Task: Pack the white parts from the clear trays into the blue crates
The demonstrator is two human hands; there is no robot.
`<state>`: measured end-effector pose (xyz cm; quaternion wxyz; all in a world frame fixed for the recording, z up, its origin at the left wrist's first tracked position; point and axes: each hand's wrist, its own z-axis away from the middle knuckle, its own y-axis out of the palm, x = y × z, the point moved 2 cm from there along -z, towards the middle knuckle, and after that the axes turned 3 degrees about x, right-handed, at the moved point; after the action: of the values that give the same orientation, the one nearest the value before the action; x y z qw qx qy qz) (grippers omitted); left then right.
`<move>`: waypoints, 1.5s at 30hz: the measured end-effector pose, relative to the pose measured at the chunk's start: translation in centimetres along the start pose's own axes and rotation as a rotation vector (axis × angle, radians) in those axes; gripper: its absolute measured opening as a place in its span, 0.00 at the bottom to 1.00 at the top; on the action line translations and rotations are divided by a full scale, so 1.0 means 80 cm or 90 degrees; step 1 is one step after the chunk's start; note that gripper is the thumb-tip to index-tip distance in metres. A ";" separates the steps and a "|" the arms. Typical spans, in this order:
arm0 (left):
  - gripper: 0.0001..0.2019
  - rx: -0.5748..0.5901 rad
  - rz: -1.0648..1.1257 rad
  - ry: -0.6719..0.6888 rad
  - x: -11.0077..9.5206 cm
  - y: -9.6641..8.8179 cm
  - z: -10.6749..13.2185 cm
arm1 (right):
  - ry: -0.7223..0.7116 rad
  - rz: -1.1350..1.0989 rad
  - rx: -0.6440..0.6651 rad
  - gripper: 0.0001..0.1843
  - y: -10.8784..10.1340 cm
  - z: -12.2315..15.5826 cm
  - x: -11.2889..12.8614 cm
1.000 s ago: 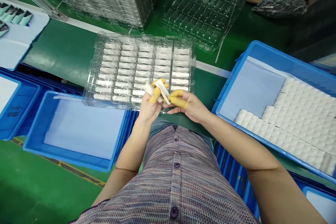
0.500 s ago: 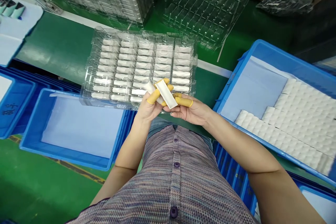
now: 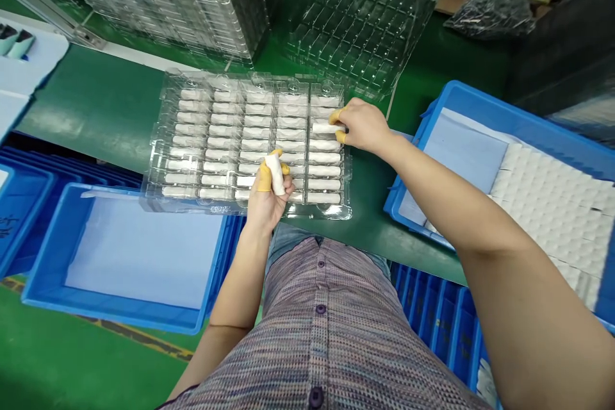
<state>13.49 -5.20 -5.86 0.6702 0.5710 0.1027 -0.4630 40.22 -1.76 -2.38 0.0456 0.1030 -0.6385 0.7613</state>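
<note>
My left hand, with yellow finger cots, is closed round a small white block-like piece above the front of a clear plastic tray. The tray lies on the green bench, and its columns hold rows of similar white pieces. At the tray's right column, my right hand, also in yellow finger cots, pinches another white piece by its right end. That piece lies level over a slot near the back of the column. What the white pieces are, I cannot make out.
To the right, a blue bin holds many white pieces on a blue sheet. Another blue bin with a pale blue liner stands at the left. Behind the tray rise stacked clear trays, beside an unfilled clear tray.
My hands have separated. The right hand has moved from beside the left to the tray's right column with a white piece. The left hand has shifted slightly left, still gripping one.
</note>
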 end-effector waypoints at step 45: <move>0.30 0.222 -0.845 0.305 0.013 0.006 0.002 | 0.042 -0.781 -0.173 0.19 0.029 0.073 0.049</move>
<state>14.39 -5.88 -6.20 0.1064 0.5724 0.4962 -0.6441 36.50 -8.18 -2.78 0.5063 0.4201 -0.5529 0.5113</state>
